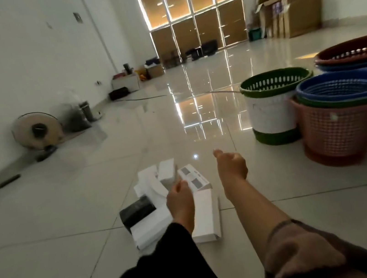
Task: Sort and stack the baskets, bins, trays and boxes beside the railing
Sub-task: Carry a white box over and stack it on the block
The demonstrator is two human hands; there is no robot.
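Glossy tiled floor (pixel 71 228) is seen across the whole frame, with window light reflected at centre.

Basket group at the right edge, largest first: a stack of wide tubs (pixel 357 58) at upper right, dark red rim on top, blue below. In front of it, a pink mesh basket (pixel 338 133) is set on the floor with a green and a blue basket (pixel 342 87) nested inside, only their rims showing. Just left of it, touching or nearly so, a green slotted-rim basket (pixel 275 105) stands upright, its middle wrapped in white.

Boxes at lower centre: a loose cluster of flat white boxes (pixel 158 227) lies on the floor, some overlapping at angles. A white box (pixel 207 214) lies flat at the cluster's right. A black box (pixel 138 209) is tucked at the left side. A white box with grey label patches (pixel 193 178) sits at the upper right of the cluster.

Left hand (pixel 180 199), black sleeve, is held over the cluster with fingers curled; whether anything is gripped cannot be told.

Right hand (pixel 231 165), bare forearm extended, is held above the floor right of the boxes, fingers curled in, thumb out, nothing seen in it.
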